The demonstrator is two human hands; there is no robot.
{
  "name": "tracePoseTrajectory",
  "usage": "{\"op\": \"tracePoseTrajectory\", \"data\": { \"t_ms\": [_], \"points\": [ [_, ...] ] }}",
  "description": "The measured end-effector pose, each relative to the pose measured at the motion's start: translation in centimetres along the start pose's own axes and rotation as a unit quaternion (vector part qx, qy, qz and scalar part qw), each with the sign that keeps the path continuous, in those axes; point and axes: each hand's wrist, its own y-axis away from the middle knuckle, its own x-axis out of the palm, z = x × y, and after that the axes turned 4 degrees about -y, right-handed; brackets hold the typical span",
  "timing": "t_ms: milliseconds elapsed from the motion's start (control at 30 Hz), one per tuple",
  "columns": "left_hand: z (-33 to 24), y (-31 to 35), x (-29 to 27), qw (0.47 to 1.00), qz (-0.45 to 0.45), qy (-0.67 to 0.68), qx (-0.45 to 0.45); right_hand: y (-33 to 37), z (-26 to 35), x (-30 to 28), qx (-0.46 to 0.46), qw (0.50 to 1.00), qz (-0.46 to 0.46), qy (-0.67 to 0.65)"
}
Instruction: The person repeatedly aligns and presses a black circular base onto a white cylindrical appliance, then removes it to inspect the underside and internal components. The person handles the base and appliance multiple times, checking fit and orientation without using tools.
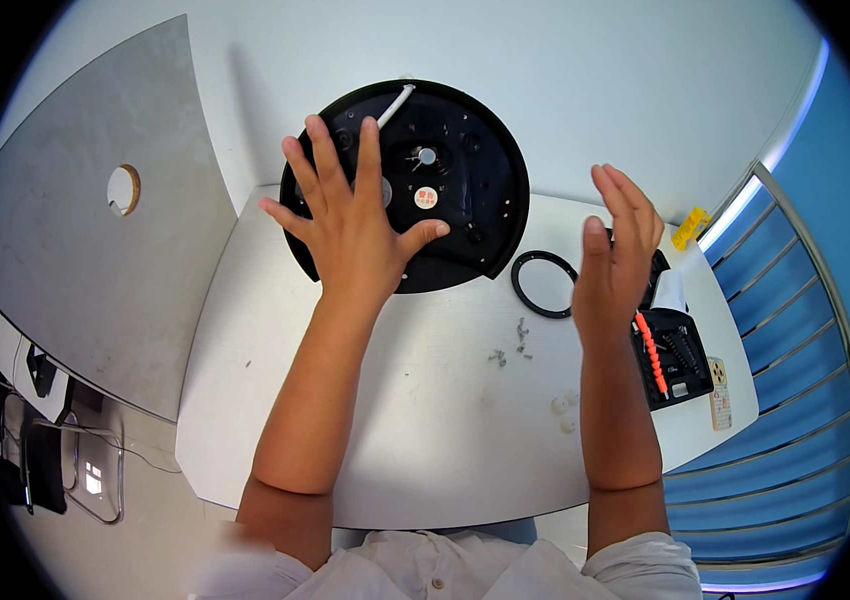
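Note:
My left hand [355,232] is raised with its fingers spread wide, and nothing is in it. Behind it a large round black housing [485,170] leans at the back of the table; whether my fingers touch it I cannot tell. A white cable [397,106] and a small round white sticker [426,198] show on the housing, part of which my hand hides. My right hand [617,260] is held up with its fingers stretched out, holding nothing. Just left of it lies a thin black ring [517,285]. Several small screws [501,356] are scattered below the ring.
Right of my right forearm, a black tool case [693,375] holds an orange flexible shaft [649,352]. A remote control [720,392] lies beside it on the white table [425,430]. A yellow object [690,229] sits at the back right. A grey board [75,260] stands left; a metal railing [830,300] runs right.

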Motion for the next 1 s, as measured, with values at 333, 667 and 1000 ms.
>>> {"op": "tracePoseTrajectory", "data": {
  "t_ms": [333,667,1000],
  "points": [
    [-0.6,0.0,-0.2,1.000,0.005,0.007,0.001,2.0,2.4,3.6,-0.112,0.978,0.130,0.117],
    [-0.3,0.1,-0.3,1.000,0.008,0.023,-0.007,-0.9,1.6,6.0,-0.096,0.985,0.109,0.094],
    [-0.4,0.0,-0.3,1.000,0.011,0.027,-0.008,-1.8,0.7,6.7,-0.106,0.986,0.124,0.036]
  ]
}}
